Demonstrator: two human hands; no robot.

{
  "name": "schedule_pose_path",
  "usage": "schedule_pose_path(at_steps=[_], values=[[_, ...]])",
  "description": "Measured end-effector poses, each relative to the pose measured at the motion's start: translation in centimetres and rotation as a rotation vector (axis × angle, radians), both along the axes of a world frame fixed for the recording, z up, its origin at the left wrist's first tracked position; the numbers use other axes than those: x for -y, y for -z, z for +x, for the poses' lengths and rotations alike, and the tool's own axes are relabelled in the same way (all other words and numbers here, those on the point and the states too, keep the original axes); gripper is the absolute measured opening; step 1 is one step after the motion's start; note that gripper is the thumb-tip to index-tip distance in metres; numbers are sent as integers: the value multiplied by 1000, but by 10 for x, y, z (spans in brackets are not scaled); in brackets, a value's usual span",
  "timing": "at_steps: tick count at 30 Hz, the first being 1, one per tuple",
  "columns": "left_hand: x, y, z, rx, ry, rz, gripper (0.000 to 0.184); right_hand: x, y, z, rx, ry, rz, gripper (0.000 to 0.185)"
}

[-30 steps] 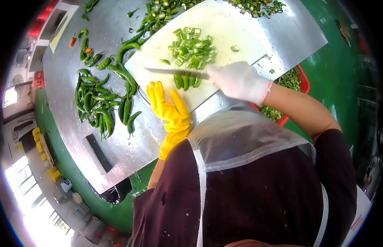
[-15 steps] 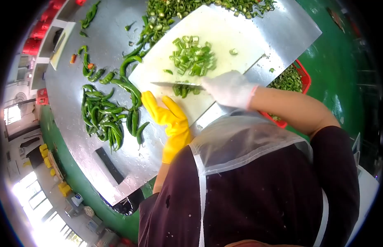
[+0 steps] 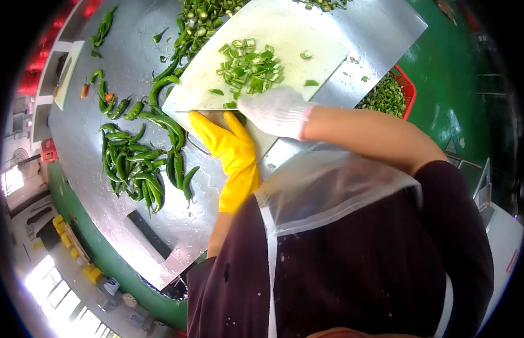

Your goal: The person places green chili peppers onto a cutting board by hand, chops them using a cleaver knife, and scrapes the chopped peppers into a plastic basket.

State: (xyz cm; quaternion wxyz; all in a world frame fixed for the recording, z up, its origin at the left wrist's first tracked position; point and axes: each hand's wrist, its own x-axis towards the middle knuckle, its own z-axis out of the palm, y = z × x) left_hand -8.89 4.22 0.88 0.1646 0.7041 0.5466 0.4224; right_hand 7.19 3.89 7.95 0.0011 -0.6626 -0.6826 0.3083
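Note:
My right hand (image 3: pixel 273 112), in a white glove, is closed on the handle of a knife (image 3: pixel 202 110), whose blade lies across the lower left of the white cutting board (image 3: pixel 307 34). My left hand (image 3: pixel 225 141), in a yellow rubber glove, rests at the board's lower left edge with fingers apart, close to the blade; no item shows in it. A few pepper pieces are beside the blade, partly hidden by my right hand. Above the knife lies a pile of cut green pepper (image 3: pixel 250 67).
Whole green peppers (image 3: pixel 135 163) lie on the metal table (image 3: pixel 121 62) to the left. More chopped peppers (image 3: pixel 208 17) are heaped behind the board. A red basket (image 3: pixel 408 93) of chopped peppers stands beyond the table at right. A dark strip (image 3: pixel 149 234) lies near the front edge.
The knife and my right hand have moved left, towards my left hand. The row of pepper pieces beneath the blade is now mostly out of sight. The whole view has shifted slightly.

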Motion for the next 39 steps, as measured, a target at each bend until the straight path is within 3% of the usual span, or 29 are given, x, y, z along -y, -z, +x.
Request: schedule_pose_path(at_steps=[4, 13, 21, 24, 28, 37, 39], values=[[5, 5, 0, -227, 53, 8, 81, 3, -15, 14, -21, -21, 38, 26], [61, -11, 27, -308, 182, -105, 100, 52, -16, 94, -17, 49, -53, 33], [44, -18, 35, -495, 252, -154, 120, -11, -50, 170, 82, -98, 154, 37], [11, -16, 53, -464, 209, -182, 126, -59, -37, 199, 324, -87, 252, 31], [-19, -8, 77, -462, 98, -181, 130, -105, 1, 202, 435, -199, 380, 20], [1, 4, 81, -469, 375, -142, 158, -117, 10, 223, 375, -697, 522, 16], [21, 4, 96, -475, 381, -151, 155, -116, 16, 243, 345, -750, 534, 15]])
